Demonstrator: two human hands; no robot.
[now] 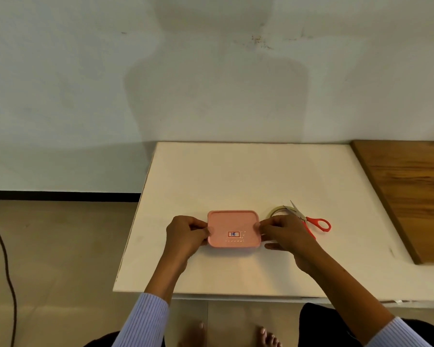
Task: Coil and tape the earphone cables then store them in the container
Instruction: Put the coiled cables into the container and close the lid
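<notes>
Both hands are clamped on the pink container (233, 227), the left hand (186, 235) pinching its left edge and the right hand (287, 234) its right, steadying it on the white board (236, 176), probably to work the lid; it is shut, so I cannot tell whether earphones lie inside. Tape roll (277, 210) and red-handled scissors (311, 221) wait just beside the right hand; no cable shows.

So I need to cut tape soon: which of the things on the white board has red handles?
The scissors, lying right of the pink container across the tape roll; those two have no handles.
</notes>
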